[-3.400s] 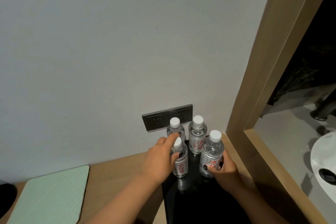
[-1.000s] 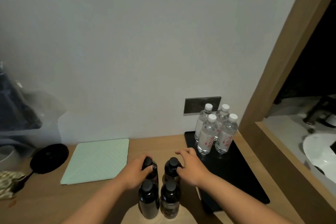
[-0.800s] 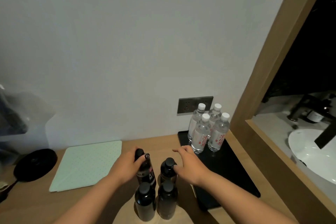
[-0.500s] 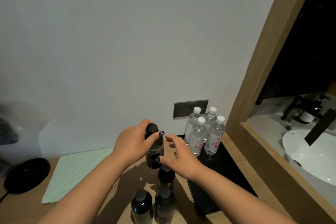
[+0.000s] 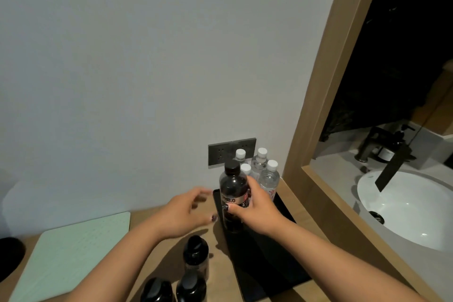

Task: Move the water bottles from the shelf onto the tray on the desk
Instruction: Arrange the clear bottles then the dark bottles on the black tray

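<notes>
Black-capped and dark-bodied, the plastic water bottle [image 5: 233, 197] with the white-lettered label has changed hands; half a second ago the left hand carried it, and now the right hand [image 5: 255, 211] grips it round the label, thumb across the front and fingers curled behind; it stands upright over the near-left part of the flat black tray [image 5: 282, 260], its base low against the tray, though whether it has touched down I cannot tell. The left hand [image 5: 182, 213] has let go and hangs just beside the bottle, fingers loosely spread and blurred, holding nothing. Behind the dark bottle, at the far end of the tray by the wall, four clear plastic bottles with white caps [image 5: 268, 179] stand together, already placed; nearer the person three more dark black-capped bottles [image 5: 196, 257] stand on the wooden desk [image 5: 169, 270], off the tray and left of its edge. By my judgement the first dark bottle is about to be set down, and three remain to be moved; the free left hand looks ready to fetch the next. Further out lie a pale green dotted mat [image 5: 73, 250] on the desk's left, a grey double wall socket [image 5: 221, 154] behind the bottles, and a white basin [image 5: 411, 208] beyond the wooden frame on the right.
</notes>
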Motion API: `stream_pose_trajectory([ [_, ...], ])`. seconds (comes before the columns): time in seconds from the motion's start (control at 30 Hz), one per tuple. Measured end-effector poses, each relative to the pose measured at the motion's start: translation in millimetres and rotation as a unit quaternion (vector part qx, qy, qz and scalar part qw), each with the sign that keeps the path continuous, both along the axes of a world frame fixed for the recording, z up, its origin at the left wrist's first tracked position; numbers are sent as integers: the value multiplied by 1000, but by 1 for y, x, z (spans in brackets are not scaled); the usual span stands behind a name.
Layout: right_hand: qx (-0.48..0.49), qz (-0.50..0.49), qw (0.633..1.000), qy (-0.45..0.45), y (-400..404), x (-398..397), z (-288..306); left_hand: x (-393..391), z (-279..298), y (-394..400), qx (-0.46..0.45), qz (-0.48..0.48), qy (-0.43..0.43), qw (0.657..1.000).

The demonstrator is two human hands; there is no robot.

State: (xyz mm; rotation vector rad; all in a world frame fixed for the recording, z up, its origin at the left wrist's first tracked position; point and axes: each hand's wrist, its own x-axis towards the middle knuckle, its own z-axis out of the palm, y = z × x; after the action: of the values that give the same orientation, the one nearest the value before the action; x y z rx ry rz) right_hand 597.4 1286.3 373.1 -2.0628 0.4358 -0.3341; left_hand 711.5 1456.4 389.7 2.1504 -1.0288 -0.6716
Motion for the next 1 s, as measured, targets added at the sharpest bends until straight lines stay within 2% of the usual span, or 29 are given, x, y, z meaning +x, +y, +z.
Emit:
stream_pose_trajectory([
  [0.03, 6, -6, 1000, 9, -7, -3, -4, 1, -11, 1, 72, -15, -14, 997],
  [0.1, 14, -17, 999, 27, -21, -8, -12, 1, -31, 2, 159, -22, -11, 987],
  [0.23, 40, -43, 997, 59, -49, -19, -32, -1, -58, -1, 233, -16, -8, 972],
  [0.47, 89, -90, 987, 103, -80, -28, -70, -1, -79, -17, 196, 22, -37, 980],
  [0.6, 91, -84, 984, 129, -86, -26, -88, 2, -82, -29, 173, 51, -47, 982],
  [1.0, 127, -82, 984, 95, -85, -7, -128, 1, -89, -61, 136, 71, -68, 986],
])
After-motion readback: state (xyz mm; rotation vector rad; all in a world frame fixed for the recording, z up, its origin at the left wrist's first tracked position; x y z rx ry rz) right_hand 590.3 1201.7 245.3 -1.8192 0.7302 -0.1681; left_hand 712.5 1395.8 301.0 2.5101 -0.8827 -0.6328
